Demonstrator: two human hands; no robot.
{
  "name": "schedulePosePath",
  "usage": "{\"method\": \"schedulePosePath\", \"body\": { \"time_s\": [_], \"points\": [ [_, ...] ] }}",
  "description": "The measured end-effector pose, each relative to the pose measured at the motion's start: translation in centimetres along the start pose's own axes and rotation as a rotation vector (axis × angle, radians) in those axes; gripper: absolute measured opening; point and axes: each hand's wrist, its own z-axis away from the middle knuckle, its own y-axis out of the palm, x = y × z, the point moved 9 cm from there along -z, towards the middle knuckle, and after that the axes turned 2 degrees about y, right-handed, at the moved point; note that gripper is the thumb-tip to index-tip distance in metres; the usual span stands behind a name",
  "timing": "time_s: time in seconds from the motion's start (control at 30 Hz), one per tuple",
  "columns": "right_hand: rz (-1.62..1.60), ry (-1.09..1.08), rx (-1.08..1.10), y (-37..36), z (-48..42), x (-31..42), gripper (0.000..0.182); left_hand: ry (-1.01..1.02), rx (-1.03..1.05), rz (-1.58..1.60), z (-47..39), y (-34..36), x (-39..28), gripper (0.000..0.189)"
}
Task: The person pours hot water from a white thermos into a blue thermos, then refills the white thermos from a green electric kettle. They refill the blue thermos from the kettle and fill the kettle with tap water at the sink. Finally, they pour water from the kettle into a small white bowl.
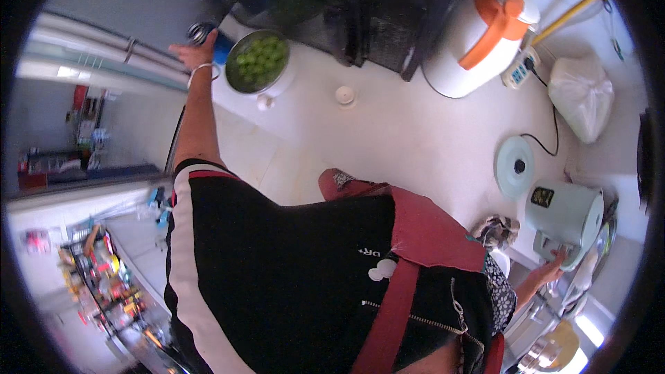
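Note:
My left hand (pixel 196 55) is stretched out to the far left around a blue bottle (pixel 223 48) with an uncapped metal neck. Part of the bottle is hidden behind my fingers. Far to the right, my right hand (pixel 552 269) grips the handle of a pale green electric kettle (pixel 563 213). The kettle is off its round power base (pixel 514 167), which lies on the white countertop (pixel 395 135). Right beside the bottle stands a bowl (pixel 231 70) holding several green round fruits (pixel 262 59).
A large white jug with an orange handle (pixel 491 36) stands near a power strip (pixel 519 70). A tied white plastic bag (pixel 582 96) sits by the wall. Near the counter's middle is a small round white object (pixel 345 95). A crumpled cloth (pixel 496 231) lies near the kettle.

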Motion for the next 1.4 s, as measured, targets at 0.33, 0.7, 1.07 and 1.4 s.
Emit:
{"method": "schedulePosePath", "body": {
  "time_s": [0.33,0.7,1.07,1.4],
  "points": [
    [-0.042,0.065,-0.038,-1.3,0.4,-1.7,0.034,0.113,-0.052,-0.132,-4.6,7.7,4.8,0.127],
    [-0.091,0.054,0.012,3.1,2.9,3.4,0.017,0.329,-0.198,0.421,-3.3,-3.5,2.3,0.083],
    [-0.158,0.07,-0.091,1.9,3.2,2.6,0.017,0.48,0.305,0.467,17.9,-11.8,-15.4,0.08],
    [-0.181,0.036,-0.107,1.6,2.3,0.0,0.033,0.864,0.754,0.691,37.5,-7.1,-24.9,0.091]
  ]
}}
